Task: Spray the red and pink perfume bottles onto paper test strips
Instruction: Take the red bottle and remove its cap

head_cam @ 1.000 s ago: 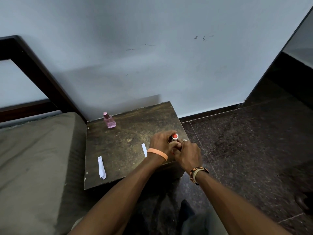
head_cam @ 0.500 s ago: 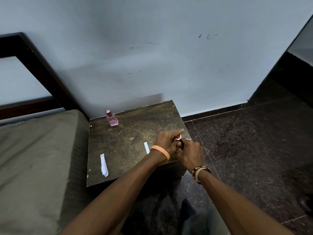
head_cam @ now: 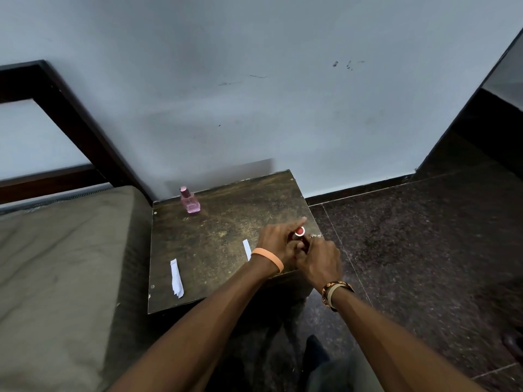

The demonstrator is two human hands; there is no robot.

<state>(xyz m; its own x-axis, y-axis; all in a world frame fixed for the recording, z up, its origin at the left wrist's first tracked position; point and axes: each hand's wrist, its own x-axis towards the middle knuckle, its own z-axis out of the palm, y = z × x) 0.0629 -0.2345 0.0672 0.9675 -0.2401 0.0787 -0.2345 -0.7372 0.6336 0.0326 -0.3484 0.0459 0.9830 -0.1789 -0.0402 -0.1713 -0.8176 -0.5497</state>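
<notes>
The red perfume bottle (head_cam: 300, 232) is mostly hidden between my two hands near the small table's right front corner; only its red round top shows. My left hand (head_cam: 278, 240) wraps the bottle, index finger stretched out past the top. My right hand (head_cam: 319, 257) grips it from the right side. The pink perfume bottle (head_cam: 189, 200) stands upright at the table's back left, far from both hands. One white paper strip (head_cam: 246, 248) lies just left of my left wrist, partly covered by it. A second strip (head_cam: 176, 278) lies near the front left.
The worn dark wooden table (head_cam: 220, 227) stands against a pale wall. A grey-green mattress (head_cam: 56, 264) on a dark bed frame borders its left side. Dark speckled floor tiles (head_cam: 410, 236) spread to the right, and my leg shows below.
My left index finger has lifted and straightened over the bottle's top. Both hands stay closed around the red bottle in the same spot; the view has shifted slightly.
</notes>
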